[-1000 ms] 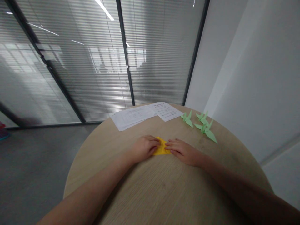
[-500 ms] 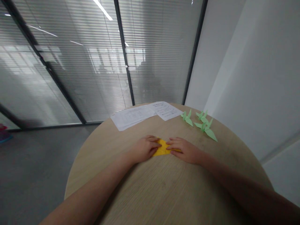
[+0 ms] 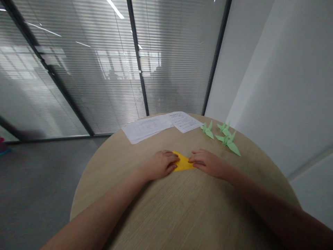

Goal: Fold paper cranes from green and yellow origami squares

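Observation:
A piece of folded yellow paper [image 3: 183, 162] lies flat on the table, roughly triangular in what shows of it. My left hand [image 3: 162, 164] holds its left end, with curled fingers on top and the thumb at the near edge. At the right corner my right hand [image 3: 206, 162] grips the paper between fingers and thumb. Both ends of the sheet are partly hidden under the fingers. Beyond my right hand stand three pale green paper cranes, one [image 3: 207, 131] on the left, another [image 3: 224, 128] farther back and a third [image 3: 229, 141] nearer.
Printed white sheets [image 3: 145, 129] overlap at the far side of the round wooden table [image 3: 166, 211]. Behind them is a glass partition with blinds [image 3: 177, 80]. A white wall [image 3: 286, 86] stands close on the right.
My right hand has slid a little to the right along the yellow paper, and more of the paper's middle shows. My left hand stays nearly in place.

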Available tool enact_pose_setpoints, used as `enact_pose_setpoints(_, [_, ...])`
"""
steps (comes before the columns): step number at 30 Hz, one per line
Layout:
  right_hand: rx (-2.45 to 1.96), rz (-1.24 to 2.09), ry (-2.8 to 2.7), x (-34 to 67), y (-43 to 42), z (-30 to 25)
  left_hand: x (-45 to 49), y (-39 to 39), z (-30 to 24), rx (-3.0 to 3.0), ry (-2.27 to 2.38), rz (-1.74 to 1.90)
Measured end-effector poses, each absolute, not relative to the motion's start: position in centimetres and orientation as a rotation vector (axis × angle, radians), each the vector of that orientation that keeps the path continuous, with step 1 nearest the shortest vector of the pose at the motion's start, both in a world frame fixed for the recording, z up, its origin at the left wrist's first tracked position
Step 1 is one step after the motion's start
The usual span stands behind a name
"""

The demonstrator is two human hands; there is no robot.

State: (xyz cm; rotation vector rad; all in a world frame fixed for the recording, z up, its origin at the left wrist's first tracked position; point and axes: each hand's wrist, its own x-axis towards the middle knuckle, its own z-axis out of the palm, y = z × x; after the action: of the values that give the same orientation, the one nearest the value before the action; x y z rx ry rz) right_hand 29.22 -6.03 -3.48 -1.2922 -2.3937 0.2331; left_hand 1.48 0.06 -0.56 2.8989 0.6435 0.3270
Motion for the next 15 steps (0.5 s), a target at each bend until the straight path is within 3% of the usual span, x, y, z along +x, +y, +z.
enact_pose_setpoints(15, [-1.267,0.236,-2.472,30.2,-5.8,-2.7,1.3,0.3,-0.4,2.890,0.718,0.352])
